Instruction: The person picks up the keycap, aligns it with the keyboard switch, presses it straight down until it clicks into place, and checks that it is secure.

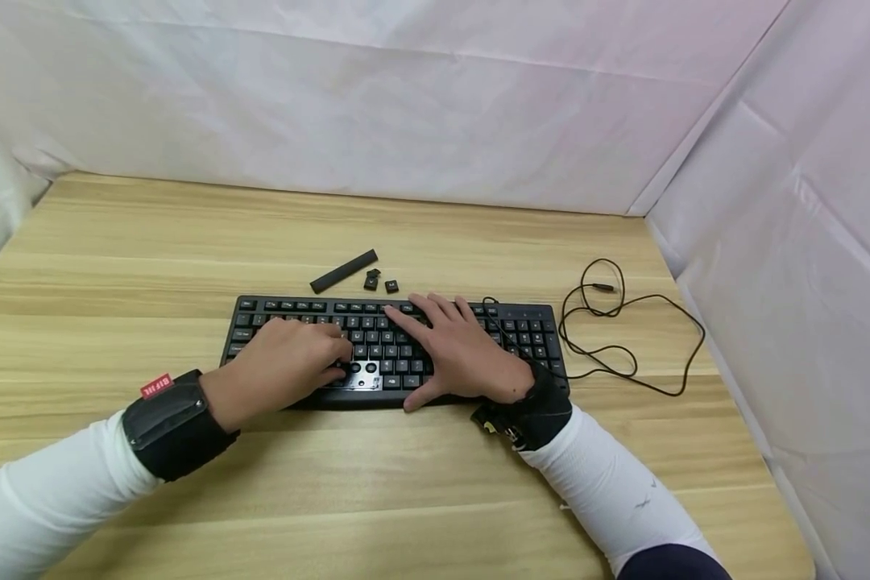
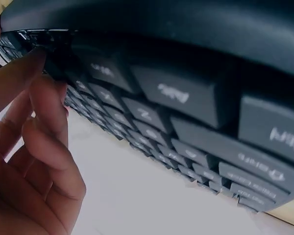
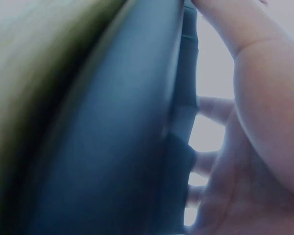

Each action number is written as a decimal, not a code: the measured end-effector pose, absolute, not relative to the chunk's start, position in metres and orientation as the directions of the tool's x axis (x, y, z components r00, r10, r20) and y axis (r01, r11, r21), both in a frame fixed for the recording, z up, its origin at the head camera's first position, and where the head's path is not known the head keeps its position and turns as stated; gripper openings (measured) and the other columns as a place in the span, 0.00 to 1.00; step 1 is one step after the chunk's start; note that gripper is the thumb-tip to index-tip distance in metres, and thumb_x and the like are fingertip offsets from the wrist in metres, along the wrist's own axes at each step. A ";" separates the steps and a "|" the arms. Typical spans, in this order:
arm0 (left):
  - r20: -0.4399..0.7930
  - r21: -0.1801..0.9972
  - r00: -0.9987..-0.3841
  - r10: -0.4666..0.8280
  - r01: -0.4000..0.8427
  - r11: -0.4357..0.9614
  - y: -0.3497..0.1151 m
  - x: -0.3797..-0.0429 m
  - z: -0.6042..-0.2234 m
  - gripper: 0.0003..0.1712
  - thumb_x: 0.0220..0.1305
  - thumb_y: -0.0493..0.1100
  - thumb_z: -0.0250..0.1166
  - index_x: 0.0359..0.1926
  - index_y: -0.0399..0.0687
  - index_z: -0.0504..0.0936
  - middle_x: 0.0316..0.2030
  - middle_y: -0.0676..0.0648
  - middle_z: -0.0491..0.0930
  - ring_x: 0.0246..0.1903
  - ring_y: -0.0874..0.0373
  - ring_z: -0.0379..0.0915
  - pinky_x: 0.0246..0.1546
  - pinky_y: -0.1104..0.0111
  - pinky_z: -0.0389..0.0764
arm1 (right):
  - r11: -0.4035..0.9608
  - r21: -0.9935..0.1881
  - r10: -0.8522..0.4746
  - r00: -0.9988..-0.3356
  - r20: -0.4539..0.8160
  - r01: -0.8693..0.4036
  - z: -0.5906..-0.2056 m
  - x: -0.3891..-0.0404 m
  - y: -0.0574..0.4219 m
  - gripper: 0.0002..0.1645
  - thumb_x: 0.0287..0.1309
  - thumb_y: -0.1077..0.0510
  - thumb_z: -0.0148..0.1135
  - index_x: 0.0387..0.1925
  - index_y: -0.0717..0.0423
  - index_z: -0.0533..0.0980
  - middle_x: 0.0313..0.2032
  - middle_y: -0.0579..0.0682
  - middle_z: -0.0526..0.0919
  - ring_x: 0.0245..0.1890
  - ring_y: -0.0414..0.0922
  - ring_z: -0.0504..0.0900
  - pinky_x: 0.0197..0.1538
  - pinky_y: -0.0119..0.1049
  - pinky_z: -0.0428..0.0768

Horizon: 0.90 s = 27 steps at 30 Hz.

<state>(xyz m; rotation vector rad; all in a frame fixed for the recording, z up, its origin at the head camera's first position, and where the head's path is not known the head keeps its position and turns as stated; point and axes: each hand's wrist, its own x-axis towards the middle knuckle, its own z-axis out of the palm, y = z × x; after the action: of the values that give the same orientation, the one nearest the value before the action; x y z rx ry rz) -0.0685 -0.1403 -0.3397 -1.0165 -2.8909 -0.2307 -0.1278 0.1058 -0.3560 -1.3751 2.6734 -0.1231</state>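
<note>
A black keyboard (image 1: 406, 383) lies on the table under both hands. Part of its lower rows has no keycaps, leaving a shiny bare patch (image 1: 361, 380) with dark round spots. Just left of that patch, my left hand (image 1: 283, 362) has its fingers curled down. In the left wrist view, its thumb (image 2: 19, 73) and index finger pinch a dark keycap (image 2: 54, 66) at the edge of the gap. My right hand (image 1: 464, 350) rests across the right half of the keyboard with fingers spread, the thumb (image 1: 422, 395) along the front edge.
Behind the keyboard lie a loose space bar (image 1: 344, 271) and several small keycaps (image 1: 391, 286). A thin black cable (image 1: 685, 391) loops over the table at right, its plug (image 1: 603, 287) inside the loop. White cloth walls (image 1: 406, 105) stand at the back and right.
</note>
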 end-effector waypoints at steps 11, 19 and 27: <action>0.096 0.124 -0.800 0.593 0.600 0.790 -0.141 -0.067 -0.331 0.05 0.49 0.43 0.73 0.23 0.55 0.83 0.22 0.54 0.81 0.21 0.60 0.76 0.15 0.63 0.77 | 0.582 -0.134 -0.813 -0.577 -0.081 -0.802 -0.355 -0.128 0.105 0.75 0.26 0.17 0.60 0.74 0.43 0.45 0.70 0.60 0.52 0.67 0.59 0.49 0.64 0.63 0.54; 0.108 0.146 -0.819 0.564 0.574 0.806 -0.141 -0.065 -0.334 0.05 0.48 0.43 0.73 0.23 0.55 0.83 0.24 0.53 0.82 0.21 0.61 0.75 0.16 0.63 0.77 | 0.580 -0.139 -0.815 -0.574 -0.085 -0.803 -0.355 -0.127 0.105 0.74 0.26 0.16 0.59 0.74 0.43 0.44 0.70 0.60 0.51 0.67 0.58 0.49 0.64 0.64 0.53; 0.087 0.169 -0.827 0.555 0.561 0.810 -0.137 -0.066 -0.333 0.06 0.48 0.42 0.73 0.22 0.53 0.83 0.23 0.53 0.80 0.21 0.61 0.74 0.17 0.63 0.78 | 0.577 -0.140 -0.816 -0.574 -0.067 -0.804 -0.356 -0.128 0.106 0.75 0.26 0.17 0.60 0.74 0.43 0.45 0.70 0.60 0.52 0.67 0.59 0.49 0.64 0.64 0.54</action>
<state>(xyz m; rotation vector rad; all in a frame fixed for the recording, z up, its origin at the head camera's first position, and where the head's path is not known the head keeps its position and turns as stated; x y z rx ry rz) -0.0661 -0.1375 -0.3331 -0.9122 -2.9564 -0.2930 -0.1279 0.1057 -0.3558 -1.3825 2.6788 -0.1423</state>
